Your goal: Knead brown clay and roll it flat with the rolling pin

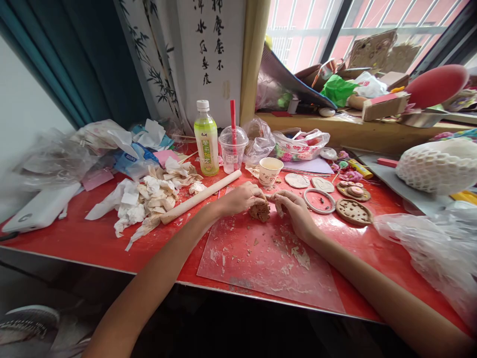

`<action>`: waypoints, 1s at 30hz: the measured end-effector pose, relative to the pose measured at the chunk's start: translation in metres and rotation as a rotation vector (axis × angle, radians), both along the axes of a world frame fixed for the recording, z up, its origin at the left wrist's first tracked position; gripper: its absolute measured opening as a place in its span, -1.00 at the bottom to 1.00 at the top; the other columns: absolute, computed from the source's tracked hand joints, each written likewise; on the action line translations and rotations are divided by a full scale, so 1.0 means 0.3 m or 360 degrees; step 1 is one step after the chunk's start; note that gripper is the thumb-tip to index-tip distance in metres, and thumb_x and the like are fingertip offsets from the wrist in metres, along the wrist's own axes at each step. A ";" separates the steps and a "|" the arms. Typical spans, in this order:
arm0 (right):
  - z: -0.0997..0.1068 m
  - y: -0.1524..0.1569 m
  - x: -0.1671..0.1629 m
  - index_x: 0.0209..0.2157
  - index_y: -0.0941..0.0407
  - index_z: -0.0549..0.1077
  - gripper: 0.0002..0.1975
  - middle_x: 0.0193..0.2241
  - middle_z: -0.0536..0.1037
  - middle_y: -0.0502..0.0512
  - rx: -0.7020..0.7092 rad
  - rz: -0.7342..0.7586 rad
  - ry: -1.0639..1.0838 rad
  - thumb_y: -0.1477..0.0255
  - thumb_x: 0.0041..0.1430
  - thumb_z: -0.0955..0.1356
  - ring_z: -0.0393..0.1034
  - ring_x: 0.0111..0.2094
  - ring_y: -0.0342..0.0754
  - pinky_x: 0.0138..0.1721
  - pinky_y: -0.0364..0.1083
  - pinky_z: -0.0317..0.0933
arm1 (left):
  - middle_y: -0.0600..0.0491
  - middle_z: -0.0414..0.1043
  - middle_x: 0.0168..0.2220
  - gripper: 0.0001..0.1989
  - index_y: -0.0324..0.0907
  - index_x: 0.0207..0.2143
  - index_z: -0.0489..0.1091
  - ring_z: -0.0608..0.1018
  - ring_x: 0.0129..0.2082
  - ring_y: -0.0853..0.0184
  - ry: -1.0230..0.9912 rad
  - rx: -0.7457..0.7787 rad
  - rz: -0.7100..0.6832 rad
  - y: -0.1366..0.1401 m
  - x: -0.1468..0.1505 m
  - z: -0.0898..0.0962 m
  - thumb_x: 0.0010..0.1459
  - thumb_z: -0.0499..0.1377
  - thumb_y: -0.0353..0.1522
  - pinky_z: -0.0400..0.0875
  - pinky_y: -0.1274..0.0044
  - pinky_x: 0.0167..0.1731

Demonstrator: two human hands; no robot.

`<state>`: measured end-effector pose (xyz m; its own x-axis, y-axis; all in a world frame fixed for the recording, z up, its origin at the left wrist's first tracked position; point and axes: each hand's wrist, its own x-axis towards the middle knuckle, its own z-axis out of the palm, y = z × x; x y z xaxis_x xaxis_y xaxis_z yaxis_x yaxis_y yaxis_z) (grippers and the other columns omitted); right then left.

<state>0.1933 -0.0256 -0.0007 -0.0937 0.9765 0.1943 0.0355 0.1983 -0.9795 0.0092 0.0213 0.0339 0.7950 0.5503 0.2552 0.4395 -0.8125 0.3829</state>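
Both of my hands meet over a clear plastic sheet [238, 263] smeared with clay crumbs. My left hand [242, 197] is closed on a rough brown clay lump [261, 212], which hangs just above the sheet or rests on it; I cannot tell which. Curled close beside the lump, my right hand [296, 211] has its fingertips pinched by a small pale bit whose kind is unclear. A paper cup [270, 171] stands right behind the hands. Left of them lies a long pale rolling pin [201, 197], set at a slant.
Crumpled tissues [149, 199], a drink bottle [206, 139] and a plastic cup with a red straw [233, 149] stand behind and left. Flat clay discs [297, 180], a pale ring [319, 201] and a brown spotted disc [354, 212] lie right. Plastic bags [428, 243] cover the right edge.
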 end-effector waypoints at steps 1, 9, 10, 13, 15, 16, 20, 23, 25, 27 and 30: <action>0.001 -0.001 0.000 -0.48 0.11 0.36 -0.82 -0.70 0.21 -0.12 0.0005 -0.0003 -0.0007 0.35 0.16 0.27 0.05 -0.61 -0.20 -0.50 -0.13 -0.08 | 0.01 0.42 -0.21 -0.77 -0.22 -0.22 0.38 0.41 -0.17 0.35 -0.0029 -0.0082 -0.0016 0.002 -0.009 0.014 0.26 -0.07 -0.44 0.29 0.51 -0.12; 0.016 -0.011 -0.003 -0.52 0.11 0.31 -0.79 -0.70 0.21 -0.13 -0.0048 -0.0015 -0.0031 0.35 0.15 0.27 0.04 -0.61 -0.22 -0.51 -0.14 -0.08 | 0.07 0.41 -0.30 -0.92 -0.21 -0.31 0.38 0.42 -0.25 0.37 -0.0186 -0.0130 0.0098 -0.013 -0.024 0.040 0.17 0.09 -0.43 0.32 0.51 -0.19; 0.016 -0.011 -0.003 -0.52 0.12 0.31 -0.79 -0.70 0.21 -0.13 -0.0051 -0.0016 -0.0032 0.35 0.15 0.27 0.03 -0.61 -0.22 -0.51 -0.14 -0.08 | 0.06 0.40 -0.32 -0.92 -0.22 -0.33 0.37 0.41 -0.26 0.37 -0.0188 -0.0070 0.0111 -0.010 -0.019 0.028 0.17 0.08 -0.45 0.32 0.52 -0.21; 0.014 -0.010 -0.002 -0.53 0.12 0.30 -0.79 -0.70 0.20 -0.13 -0.0047 -0.0021 -0.0043 0.34 0.15 0.27 0.03 -0.62 -0.22 -0.51 -0.14 -0.08 | 0.03 0.37 -0.33 -0.90 -0.23 -0.36 0.33 0.38 -0.26 0.34 -0.0213 0.0044 0.0144 0.001 0.001 -0.015 0.15 0.04 -0.52 0.30 0.49 -0.20; 0.012 -0.008 -0.003 -0.54 0.12 0.29 -0.77 -0.70 0.21 -0.13 -0.0031 -0.0019 -0.0050 0.33 0.15 0.27 0.04 -0.61 -0.22 -0.50 -0.13 -0.07 | 0.00 0.35 -0.33 -0.88 -0.24 -0.38 0.32 0.36 -0.26 0.31 -0.0235 0.0080 0.0169 0.005 0.012 -0.038 0.15 0.02 -0.54 0.29 0.46 -0.19; 0.011 -0.008 -0.003 -0.54 0.12 0.29 -0.77 -0.70 0.21 -0.13 -0.0024 -0.0019 -0.0051 0.33 0.15 0.27 0.04 -0.61 -0.22 -0.50 -0.13 -0.07 | -0.01 0.35 -0.33 -0.88 -0.25 -0.38 0.32 0.35 -0.26 0.30 -0.0247 0.0094 0.0181 0.006 0.016 -0.045 0.15 0.01 -0.54 0.29 0.45 -0.19; 0.014 -0.008 -0.004 -0.53 0.12 0.29 -0.77 -0.70 0.20 -0.13 -0.0030 -0.0024 -0.0063 0.33 0.15 0.27 0.03 -0.61 -0.22 -0.51 -0.13 -0.09 | -0.01 0.37 -0.33 -0.88 -0.25 -0.39 0.35 0.37 -0.25 0.30 -0.0287 0.0069 0.0185 0.011 0.008 -0.038 0.17 0.03 -0.49 0.29 0.44 -0.17; 0.019 -0.011 -0.004 -0.53 0.12 0.30 -0.78 -0.68 0.22 -0.12 -0.0026 -0.0022 -0.0082 0.34 0.15 0.26 0.05 -0.60 -0.21 -0.50 -0.13 -0.07 | 0.03 0.44 -0.29 -0.84 -0.22 -0.31 0.40 0.43 -0.24 0.36 -0.0316 -0.0044 0.0123 0.018 -0.019 -0.002 0.22 0.02 -0.43 0.33 0.50 -0.18; 0.021 -0.014 -0.004 -0.53 0.12 0.29 -0.78 -0.67 0.22 -0.11 -0.0025 -0.0016 -0.0075 0.33 0.15 0.26 0.06 -0.60 -0.21 -0.50 -0.13 -0.06 | 0.04 0.45 -0.23 -0.82 -0.20 -0.23 0.41 0.46 -0.21 0.39 -0.0385 -0.0166 0.0128 0.020 -0.037 0.023 0.23 0.01 -0.41 0.33 0.53 -0.17; 0.021 -0.014 -0.004 -0.53 0.11 0.29 -0.78 -0.68 0.21 -0.11 -0.0027 -0.0017 -0.0076 0.32 0.15 0.26 0.06 -0.60 -0.20 -0.50 -0.13 -0.06 | 0.04 0.45 -0.21 -0.83 -0.19 -0.21 0.41 0.46 -0.19 0.37 -0.0429 -0.0253 0.0138 0.016 -0.047 0.042 0.21 0.06 -0.38 0.33 0.51 -0.16; 0.019 -0.012 -0.004 -0.50 0.12 0.31 -0.78 -0.68 0.21 -0.12 -0.0028 -0.0022 -0.0104 0.30 0.15 0.26 0.04 -0.61 -0.20 -0.51 -0.13 -0.07 | 0.06 0.45 -0.26 -0.88 -0.19 -0.27 0.42 0.45 -0.22 0.37 -0.0348 -0.0251 0.0097 0.006 -0.047 0.049 0.17 0.12 -0.38 0.32 0.49 -0.15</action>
